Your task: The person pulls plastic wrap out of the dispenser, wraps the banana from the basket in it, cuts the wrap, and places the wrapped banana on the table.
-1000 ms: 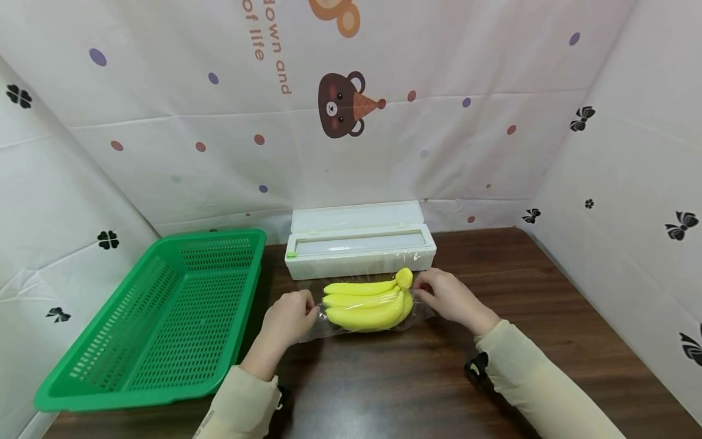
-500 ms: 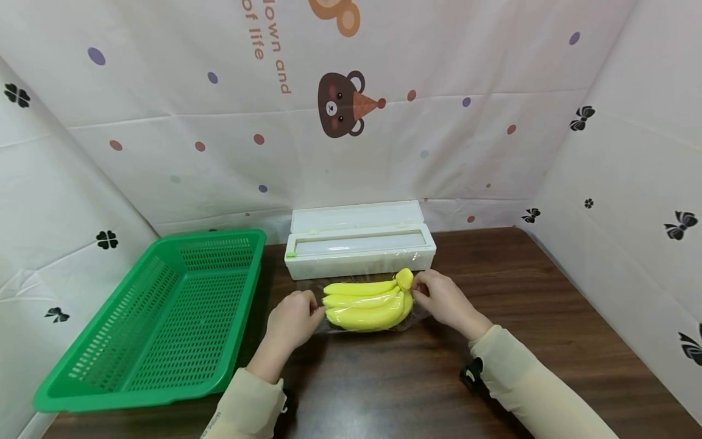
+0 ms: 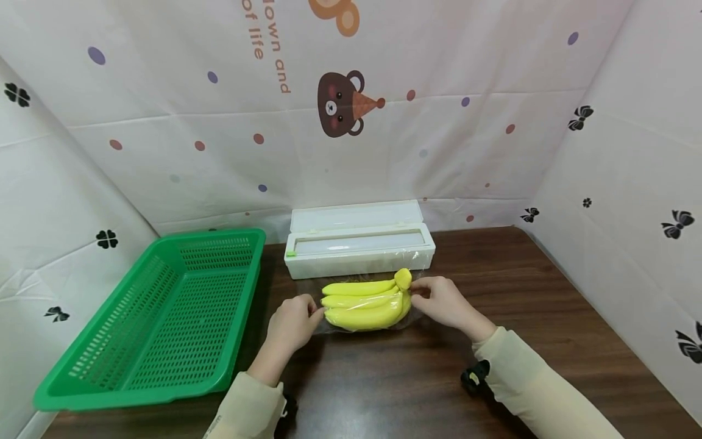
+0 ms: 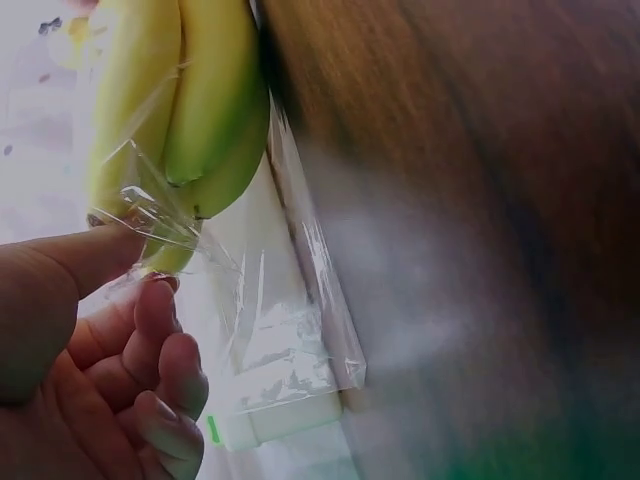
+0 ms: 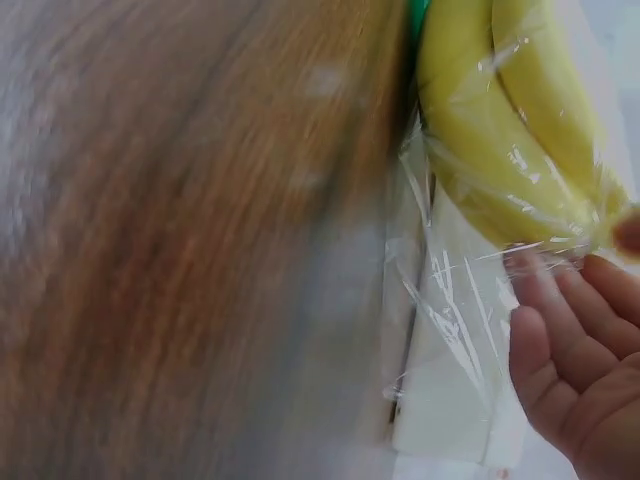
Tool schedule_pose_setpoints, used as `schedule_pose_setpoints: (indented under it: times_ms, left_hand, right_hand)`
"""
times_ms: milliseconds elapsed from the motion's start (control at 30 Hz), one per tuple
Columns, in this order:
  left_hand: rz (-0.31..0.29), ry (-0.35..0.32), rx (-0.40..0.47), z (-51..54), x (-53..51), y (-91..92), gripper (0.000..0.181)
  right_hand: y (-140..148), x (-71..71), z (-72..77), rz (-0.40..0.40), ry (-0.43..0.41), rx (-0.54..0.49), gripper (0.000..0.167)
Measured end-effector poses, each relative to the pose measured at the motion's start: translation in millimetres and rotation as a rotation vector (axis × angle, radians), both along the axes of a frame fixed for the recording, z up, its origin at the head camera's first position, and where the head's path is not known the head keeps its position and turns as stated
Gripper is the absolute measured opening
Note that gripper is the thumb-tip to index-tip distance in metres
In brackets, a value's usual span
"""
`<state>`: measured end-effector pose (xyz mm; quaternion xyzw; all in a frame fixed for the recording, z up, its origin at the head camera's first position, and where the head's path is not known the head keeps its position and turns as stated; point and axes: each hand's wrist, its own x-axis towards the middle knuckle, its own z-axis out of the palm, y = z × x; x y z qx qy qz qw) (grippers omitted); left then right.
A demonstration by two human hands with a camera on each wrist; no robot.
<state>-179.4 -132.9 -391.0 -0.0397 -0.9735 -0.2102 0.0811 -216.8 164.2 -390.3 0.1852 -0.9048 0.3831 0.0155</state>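
Observation:
A bunch of yellow bananas (image 3: 364, 314) lies on the table in the head view, stem end to the right, with clear cling film (image 4: 335, 345) around it. My left hand (image 3: 292, 321) pinches the film at the banana tips between thumb and fingers, as the left wrist view shows. At the stem end, my right hand (image 3: 443, 303) holds the film, its fingers against the wrap in the right wrist view; the thumb is partly cut off there. Loose film hangs below both hands in the wrist views. The underside of the bunch is hidden.
Just behind the bananas stands a white cling film dispenser (image 3: 359, 263) with its lid up. A green plastic basket (image 3: 252, 286) sits at the left of the brown table (image 3: 395, 390). Patterned white cloth (image 3: 450, 152) lines the back and sides.
My left hand has moved slightly right, up to the banana tips, and my right hand slightly left toward the stem. The film ends between hands and bananas look shorter. The bunch stays about where it was.

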Motion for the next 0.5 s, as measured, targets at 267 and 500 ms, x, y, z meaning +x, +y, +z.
schedule_pose_setpoints:
  times_ms: [267,500]
  left_hand:
    - [0.036,0.045,-0.022,-4.6,1.1,0.0,0.027]
    - [0.043,0.089,0.048,-5.4,2.5,1.6,0.027]
  right_hand:
    - [-9.8,4.8,0.6,-0.034,-0.047,-0.003,0.051]
    - [-12.8,5.2,3.2,-0.056,-0.006,0.022,0.046]
